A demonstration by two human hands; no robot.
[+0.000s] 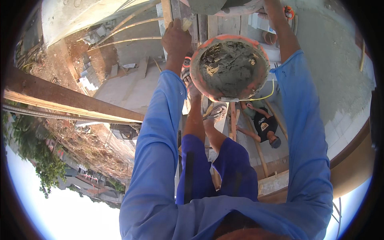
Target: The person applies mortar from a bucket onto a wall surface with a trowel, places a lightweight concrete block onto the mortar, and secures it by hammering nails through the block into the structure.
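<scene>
My left hand (pixel 176 40) is closed beside an upright wooden board (pixel 167 13) at the top. A small pale yellow piece (pixel 186 25) shows at its thumb side; whether I grip that or the board is unclear. My right hand (pixel 274 9) reaches to the upper edge, its fingers cut off by the frame. Grey wet mortar (pixel 207 6) lies close by at the top. Between my forearms, an orange round basin (pixel 193 66) holds grey mortar (pixel 230 64) with sandy lumps. Neither hand touches this basin.
Below me, a person in a black shirt and cap (pixel 266 125) is among wooden poles (pixel 256 148). A thick timber beam (pixel 72 96) crosses at left. My sandalled foot (pixel 216 112) stands on narrow planks. A grey plastered surface (pixel 332 72) fills the right.
</scene>
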